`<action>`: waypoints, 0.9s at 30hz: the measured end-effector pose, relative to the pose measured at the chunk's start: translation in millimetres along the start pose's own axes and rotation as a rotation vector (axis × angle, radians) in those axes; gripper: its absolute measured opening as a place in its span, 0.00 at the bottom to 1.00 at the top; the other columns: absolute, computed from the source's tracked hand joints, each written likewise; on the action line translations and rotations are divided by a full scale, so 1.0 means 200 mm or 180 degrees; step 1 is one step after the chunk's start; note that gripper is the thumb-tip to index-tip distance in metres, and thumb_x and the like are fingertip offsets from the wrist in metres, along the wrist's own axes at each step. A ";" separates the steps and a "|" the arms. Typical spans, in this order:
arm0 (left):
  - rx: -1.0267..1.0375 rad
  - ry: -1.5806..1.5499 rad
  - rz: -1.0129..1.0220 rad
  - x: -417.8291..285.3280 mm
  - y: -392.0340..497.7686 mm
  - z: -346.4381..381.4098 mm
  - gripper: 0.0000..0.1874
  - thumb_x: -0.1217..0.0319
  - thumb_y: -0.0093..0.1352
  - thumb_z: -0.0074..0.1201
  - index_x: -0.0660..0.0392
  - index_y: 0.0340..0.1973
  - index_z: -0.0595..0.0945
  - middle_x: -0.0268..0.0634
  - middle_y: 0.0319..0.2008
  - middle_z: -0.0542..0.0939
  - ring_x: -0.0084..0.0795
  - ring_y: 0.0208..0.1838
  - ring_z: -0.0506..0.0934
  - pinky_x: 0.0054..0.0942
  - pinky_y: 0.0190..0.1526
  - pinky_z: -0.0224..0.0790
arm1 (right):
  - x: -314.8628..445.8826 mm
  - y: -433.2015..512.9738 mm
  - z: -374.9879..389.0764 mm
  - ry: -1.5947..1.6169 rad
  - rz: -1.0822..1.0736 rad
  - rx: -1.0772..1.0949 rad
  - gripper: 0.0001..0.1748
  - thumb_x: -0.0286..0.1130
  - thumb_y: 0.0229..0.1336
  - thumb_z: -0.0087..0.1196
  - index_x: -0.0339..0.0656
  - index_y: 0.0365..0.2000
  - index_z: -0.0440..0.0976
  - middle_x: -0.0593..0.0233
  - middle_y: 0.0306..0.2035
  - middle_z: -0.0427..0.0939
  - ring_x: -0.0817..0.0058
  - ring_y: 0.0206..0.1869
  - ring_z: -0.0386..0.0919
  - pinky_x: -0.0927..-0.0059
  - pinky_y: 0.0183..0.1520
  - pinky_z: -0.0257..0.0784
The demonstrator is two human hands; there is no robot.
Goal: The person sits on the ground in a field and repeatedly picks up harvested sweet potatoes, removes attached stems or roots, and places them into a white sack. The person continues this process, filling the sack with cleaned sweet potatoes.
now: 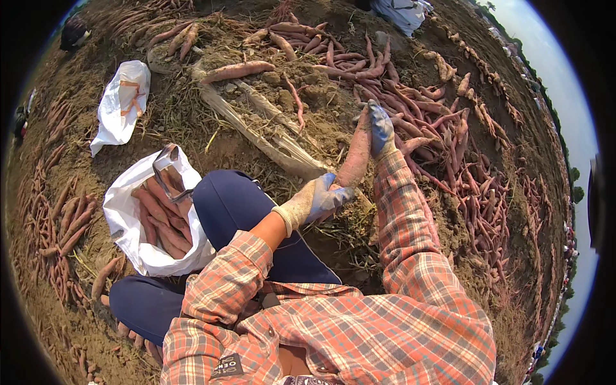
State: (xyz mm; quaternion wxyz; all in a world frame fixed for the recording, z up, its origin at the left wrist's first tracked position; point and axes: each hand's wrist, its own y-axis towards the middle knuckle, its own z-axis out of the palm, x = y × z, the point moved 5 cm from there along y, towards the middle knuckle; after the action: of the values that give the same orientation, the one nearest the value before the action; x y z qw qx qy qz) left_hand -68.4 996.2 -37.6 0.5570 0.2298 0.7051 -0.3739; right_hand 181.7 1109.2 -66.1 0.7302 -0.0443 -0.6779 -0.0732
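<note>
A large reddish sweet potato (355, 156) is held between my two gloved hands, tilted with its upper end away from me. My left hand (318, 198), in a cream knit glove with blue coating, grips its lower end. Around its upper end closes my right hand (378, 126), in a matching glove. Beside my left knee stands an open white sack (130, 240) with several sweet potatoes (166, 221) in it. Past my right hand stretches a long heap of sweet potatoes (409, 108). One more sweet potato (239, 71) lies on the soil ahead.
Another white bag (126, 103) with an orange mark lies ahead to the left. Strips of pale plastic film (260, 137) cross the soil before me. More sweet potatoes (77, 224) are piled at the far left. A person in dark clothing (74, 32) is at the upper left.
</note>
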 end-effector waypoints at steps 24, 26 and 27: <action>-0.1717 0.1952 0.0285 -0.22 -0.16 -0.24 0.29 0.60 0.68 0.56 0.56 0.63 0.71 0.51 0.59 0.76 0.50 0.63 0.73 0.42 0.64 0.65 | 0.09 -0.63 0.23 0.1970 0.0727 -0.0782 0.24 0.43 0.65 0.56 0.42 0.56 0.73 0.63 0.45 0.80 0.68 0.44 0.80 0.59 0.45 0.79; -0.2084 0.2078 0.0776 -0.34 -0.29 -0.35 0.29 0.57 0.68 0.57 0.55 0.62 0.72 0.50 0.59 0.76 0.51 0.63 0.72 0.43 0.64 0.65 | 0.27 -0.65 0.22 0.1739 0.0533 -0.0659 0.23 0.41 0.67 0.54 0.43 0.58 0.72 0.67 0.46 0.81 0.69 0.46 0.80 0.61 0.46 0.79; -0.2201 0.2133 0.1182 -0.40 -0.39 -0.44 0.28 0.57 0.68 0.56 0.56 0.61 0.73 0.51 0.57 0.77 0.51 0.61 0.74 0.43 0.63 0.66 | 0.36 -0.62 0.24 0.1549 0.0540 -0.0673 0.22 0.40 0.68 0.52 0.44 0.58 0.71 0.63 0.49 0.79 0.68 0.47 0.80 0.62 0.45 0.80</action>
State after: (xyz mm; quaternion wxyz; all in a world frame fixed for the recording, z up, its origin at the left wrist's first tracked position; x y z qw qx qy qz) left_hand -158.5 1023.5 68.4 0.4008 0.2606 0.8746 0.0804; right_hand 119.7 990.9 5.7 0.8664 -0.1580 -0.4650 -0.0905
